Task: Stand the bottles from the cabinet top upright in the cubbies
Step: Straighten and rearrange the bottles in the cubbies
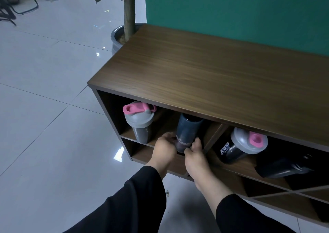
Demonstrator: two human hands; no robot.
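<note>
Wood-grain brown laminate cabinet (pixel 222 75), flat matte top, runs from frame centre to the right edge against a flat green wall (pixel 231 6). Open-front cubbies below, split by thin boards.

Left cubby, centre-left of frame: grey shaker bottle (pixel 139 124) stands upright, smooth dark translucent plastic body, domed matte grey lid, pink flip cap. Beside it to the right in the same cubby, dark blue bottle (pixel 187 131), smooth cylindrical plastic, slightly tapered, top end up under the cabinet top, roughly upright with a slight lean; base sits at the shelf's front edge.

Left hand (pixel 164 149) wraps the lower left side of the dark blue bottle, fingers curled round it. Right hand (pixel 195 152) presses the lower right side, fingertips (pixel 188 150) bent against the base. Both hands pinch the bottle between them; the bottle's body rises above both grips. Black sleeves (pixel 138 202) on both forearms, soft matte fabric.

Right cubby, lower right of frame: MYPROTEIN shaker (pixel 236 148) tilted, black glossy body with white lettering, grey domed lid, pink cap, lid pointing upper right. Just right of it a black bottle (pixel 283 166) lies on its side, glossy, ribbed near one end.

Floor (pixel 44 90) is glossy pale tile with thin grout lines. Upper centre: grey round glazed planter (pixel 114 36) with a rough trunk, touching the cabinet's far left corner.
</note>
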